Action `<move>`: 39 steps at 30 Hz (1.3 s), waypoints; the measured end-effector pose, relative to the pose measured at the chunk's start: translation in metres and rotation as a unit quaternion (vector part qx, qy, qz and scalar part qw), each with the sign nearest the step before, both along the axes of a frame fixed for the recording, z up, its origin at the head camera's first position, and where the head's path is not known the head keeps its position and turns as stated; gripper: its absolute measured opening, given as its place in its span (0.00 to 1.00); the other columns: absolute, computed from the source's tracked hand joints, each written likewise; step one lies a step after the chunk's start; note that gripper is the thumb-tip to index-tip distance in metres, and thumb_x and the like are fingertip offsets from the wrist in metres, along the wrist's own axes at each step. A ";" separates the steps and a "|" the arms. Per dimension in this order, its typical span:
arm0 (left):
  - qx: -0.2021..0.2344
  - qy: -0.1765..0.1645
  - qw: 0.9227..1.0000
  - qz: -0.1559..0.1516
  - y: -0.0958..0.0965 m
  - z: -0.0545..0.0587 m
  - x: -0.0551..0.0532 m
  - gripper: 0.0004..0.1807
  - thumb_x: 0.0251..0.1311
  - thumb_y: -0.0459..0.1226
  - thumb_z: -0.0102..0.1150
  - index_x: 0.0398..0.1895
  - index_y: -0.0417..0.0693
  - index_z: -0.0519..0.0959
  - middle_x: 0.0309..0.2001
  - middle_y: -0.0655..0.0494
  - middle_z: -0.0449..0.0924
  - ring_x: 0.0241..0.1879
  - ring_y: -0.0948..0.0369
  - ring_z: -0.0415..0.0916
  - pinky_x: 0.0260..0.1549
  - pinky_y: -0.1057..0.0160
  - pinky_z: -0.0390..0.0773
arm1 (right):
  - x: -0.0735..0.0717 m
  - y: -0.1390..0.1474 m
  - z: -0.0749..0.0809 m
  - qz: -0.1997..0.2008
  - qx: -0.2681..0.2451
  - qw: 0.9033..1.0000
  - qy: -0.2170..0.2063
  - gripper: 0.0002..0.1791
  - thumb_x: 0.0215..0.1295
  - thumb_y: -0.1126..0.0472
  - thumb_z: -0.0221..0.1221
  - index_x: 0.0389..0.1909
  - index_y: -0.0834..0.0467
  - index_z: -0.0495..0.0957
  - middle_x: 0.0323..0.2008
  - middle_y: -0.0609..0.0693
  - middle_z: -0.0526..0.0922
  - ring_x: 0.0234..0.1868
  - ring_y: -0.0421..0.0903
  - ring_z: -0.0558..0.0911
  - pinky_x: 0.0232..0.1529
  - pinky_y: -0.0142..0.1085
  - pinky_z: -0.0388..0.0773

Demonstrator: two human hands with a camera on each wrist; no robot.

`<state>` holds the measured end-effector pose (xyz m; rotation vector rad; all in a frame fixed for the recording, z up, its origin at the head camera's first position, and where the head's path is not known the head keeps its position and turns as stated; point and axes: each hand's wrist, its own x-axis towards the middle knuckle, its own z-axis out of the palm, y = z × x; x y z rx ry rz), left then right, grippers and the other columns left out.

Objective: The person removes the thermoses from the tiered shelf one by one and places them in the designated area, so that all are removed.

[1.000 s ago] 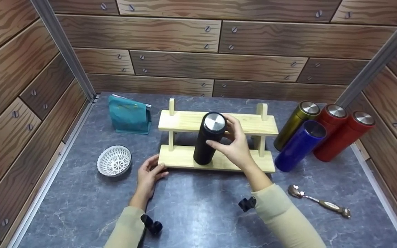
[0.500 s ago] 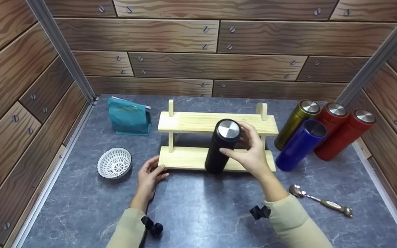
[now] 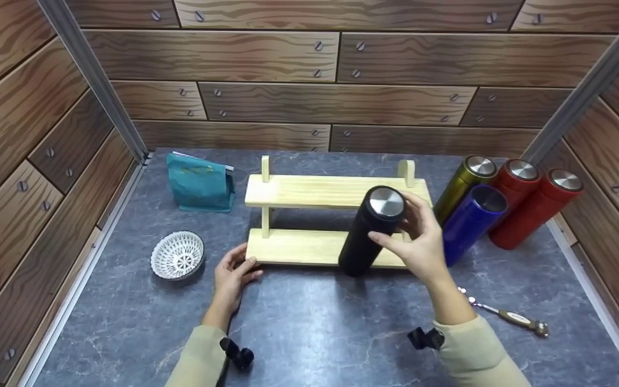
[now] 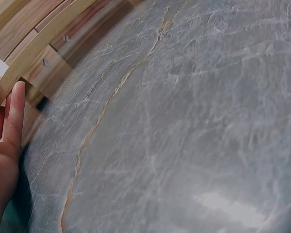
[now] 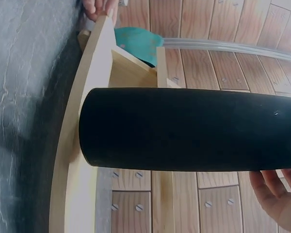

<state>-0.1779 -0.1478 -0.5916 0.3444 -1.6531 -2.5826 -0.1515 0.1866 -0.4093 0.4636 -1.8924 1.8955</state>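
In the head view a black thermos bottle [image 3: 366, 236] with a steel-topped lid leans over the front of a two-tier wooden shelf [image 3: 288, 248]. My right hand [image 3: 422, 242] grips the bottle near its top, thumb in front and fingers round the far side. The right wrist view has the bottle [image 5: 184, 130] lying across it, its base near the lower board; whether they touch I cannot tell. My left hand [image 3: 231, 279] holds the lower board's left front corner. In the left wrist view, fingers [image 4: 14, 116] of that hand lie straight against the wood.
At the right stand a gold bottle [image 3: 462, 185], a blue bottle [image 3: 470, 223] and two red bottles [image 3: 535, 209]. A metal spoon-like tool [image 3: 519, 319] lies in front of them, partly behind the right forearm. Left of the shelf are a teal bag [image 3: 199, 183] and a white openwork basket [image 3: 163, 258].
My right hand has carried the black thermos bottle rightward and slightly forward off the middle of the lower board, tilting it more. The left hand stays at the shelf corner.
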 end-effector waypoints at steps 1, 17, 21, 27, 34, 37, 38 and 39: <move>0.000 0.000 1.000 0.000 0.000 0.000 0.000 0.28 0.52 0.23 0.61 0.59 0.34 0.68 0.46 0.41 0.71 0.35 0.54 0.77 0.34 0.54 0.84 | 0.001 0.002 0.000 -0.002 0.000 1.000 0.001 0.43 0.33 0.82 0.70 0.57 0.68 0.66 0.47 0.54 0.79 0.44 0.49 0.78 0.43 0.35 0.79; 0.002 -0.001 1.000 -0.005 0.000 0.000 0.000 0.27 0.52 0.23 0.61 0.58 0.34 0.68 0.47 0.41 0.71 0.35 0.54 0.77 0.32 0.56 0.85 | 0.019 0.038 -0.005 -0.074 -0.006 0.997 -0.022 0.43 0.32 0.84 0.69 0.57 0.68 0.66 0.46 0.54 0.79 0.41 0.46 0.78 0.40 0.31 0.79; 0.002 -0.003 1.000 -0.004 0.000 0.000 0.000 0.28 0.52 0.23 0.61 0.58 0.34 0.68 0.47 0.40 0.71 0.35 0.54 0.77 0.32 0.56 0.85 | 0.025 0.045 -0.004 -0.083 -0.020 0.996 -0.016 0.43 0.33 0.85 0.68 0.57 0.68 0.67 0.45 0.54 0.79 0.42 0.46 0.77 0.41 0.31 0.79; 0.002 0.000 1.000 -0.004 0.000 0.001 0.000 0.28 0.52 0.23 0.60 0.59 0.34 0.68 0.48 0.40 0.71 0.35 0.53 0.77 0.32 0.55 0.85 | 0.034 0.061 -0.002 -0.116 -0.028 0.993 -0.016 0.43 0.32 0.85 0.68 0.57 0.68 0.68 0.44 0.55 0.79 0.42 0.46 0.78 0.41 0.29 0.79; 0.001 0.003 1.000 -0.005 0.000 0.000 0.001 0.28 0.52 0.23 0.61 0.59 0.35 0.68 0.48 0.40 0.70 0.36 0.54 0.77 0.32 0.55 0.85 | 0.043 0.085 -0.004 -0.155 -0.032 0.987 -0.023 0.42 0.32 0.85 0.68 0.56 0.65 0.69 0.45 0.54 0.78 0.44 0.46 0.77 0.41 0.27 0.79; 0.001 0.003 1.000 -0.004 -0.001 -0.001 0.001 0.27 0.52 0.23 0.61 0.58 0.36 0.69 0.48 0.41 0.70 0.36 0.54 0.78 0.32 0.55 0.85 | 0.046 0.095 -0.006 -0.164 -0.050 0.985 -0.022 0.42 0.32 0.85 0.68 0.56 0.65 0.69 0.45 0.55 0.78 0.44 0.46 0.77 0.41 0.27 0.79; 0.003 0.004 1.000 -0.005 -0.001 -0.001 0.001 0.27 0.52 0.23 0.61 0.58 0.36 0.69 0.48 0.41 0.70 0.36 0.54 0.78 0.32 0.55 0.85 | 0.047 0.098 -0.007 -0.169 -0.057 0.984 -0.024 0.42 0.32 0.85 0.68 0.56 0.65 0.69 0.45 0.55 0.78 0.44 0.46 0.77 0.41 0.27 0.79; 0.003 0.004 1.000 -0.006 -0.001 0.000 0.000 0.27 0.52 0.23 0.61 0.58 0.36 0.69 0.47 0.41 0.70 0.36 0.54 0.77 0.32 0.55 0.85 | 0.048 0.102 -0.008 -0.173 -0.063 0.983 -0.022 0.42 0.32 0.85 0.67 0.56 0.65 0.70 0.45 0.55 0.78 0.44 0.46 0.77 0.40 0.27 0.79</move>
